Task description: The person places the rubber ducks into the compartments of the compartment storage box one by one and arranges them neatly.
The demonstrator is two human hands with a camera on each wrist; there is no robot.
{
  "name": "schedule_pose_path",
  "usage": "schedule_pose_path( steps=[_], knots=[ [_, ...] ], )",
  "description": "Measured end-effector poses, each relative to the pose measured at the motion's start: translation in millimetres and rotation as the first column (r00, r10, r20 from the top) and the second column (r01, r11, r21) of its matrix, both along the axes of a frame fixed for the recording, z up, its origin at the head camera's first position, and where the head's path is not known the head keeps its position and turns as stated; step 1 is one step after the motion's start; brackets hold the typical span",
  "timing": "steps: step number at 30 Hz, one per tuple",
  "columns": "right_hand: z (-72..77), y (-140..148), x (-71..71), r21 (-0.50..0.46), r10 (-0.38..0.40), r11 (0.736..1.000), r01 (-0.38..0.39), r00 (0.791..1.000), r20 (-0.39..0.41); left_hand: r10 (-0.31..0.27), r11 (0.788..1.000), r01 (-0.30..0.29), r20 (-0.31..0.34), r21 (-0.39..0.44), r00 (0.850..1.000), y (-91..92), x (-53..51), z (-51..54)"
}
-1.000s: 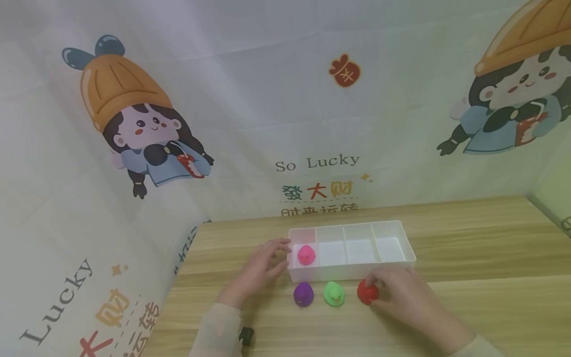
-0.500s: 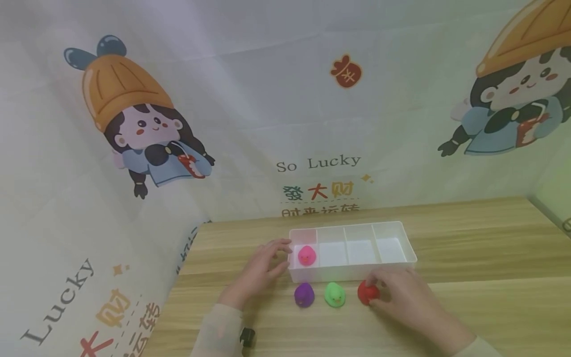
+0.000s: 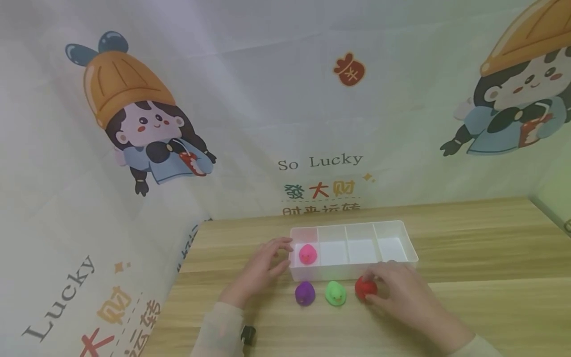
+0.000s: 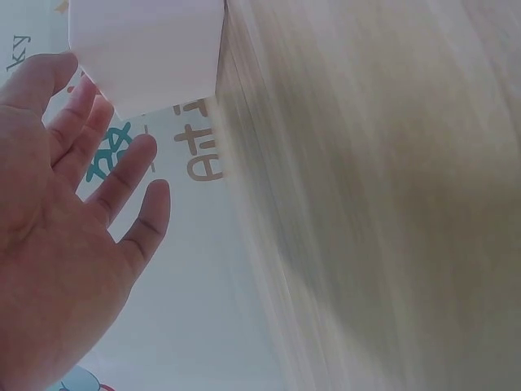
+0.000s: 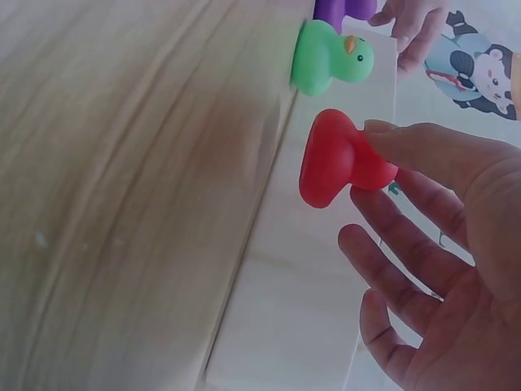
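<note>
Red duck (image 5: pixel 326 159): pinched in the right hand, in front of the white box; whether its base touches the desk, I cannot tell.
Right hand (image 3: pixel 399 288): grip narrowed to the duck's width, thumb against one side, fingertips on the other.
White box (image 3: pixel 330 272): four compartments in a row; the leftmost holds the pink duck (image 3: pixel 308 255), the other three show their pale floors.
Left hand (image 3: pixel 259 264): grip wide, fingers apart with hold of nothing, at the box's left end; contact is unclear.
Green duck (image 3: pixel 335 293): on the desk (image 3: pixel 490 243), between red duck and purple duck (image 3: pixel 305 294).
</note>
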State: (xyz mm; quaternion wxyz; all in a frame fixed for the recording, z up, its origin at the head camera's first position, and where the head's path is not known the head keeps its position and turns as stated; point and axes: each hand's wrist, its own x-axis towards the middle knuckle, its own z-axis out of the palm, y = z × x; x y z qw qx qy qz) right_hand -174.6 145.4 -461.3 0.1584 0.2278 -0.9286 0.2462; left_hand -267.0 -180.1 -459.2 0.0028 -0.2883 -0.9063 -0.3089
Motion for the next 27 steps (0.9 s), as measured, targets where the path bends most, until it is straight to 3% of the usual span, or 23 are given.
schedule_pose_path(
  steps=[13, 27],
  knots=[
    [7.5, -1.8, 2.0, -0.017, -0.033, 0.999, 0.033, 0.999, -0.024, -0.012, 1.000, 0.012, -0.024, -0.012, 1.000, 4.5, -1.3, 3.6],
    [8.4, -5.4, -0.5, -0.063, 0.010, 0.998, -0.015, 0.996, -0.087, -0.014, 1.000, 0.014, -0.003, 0.019, 1.000, 1.9, 0.4, 1.5]
  ],
)
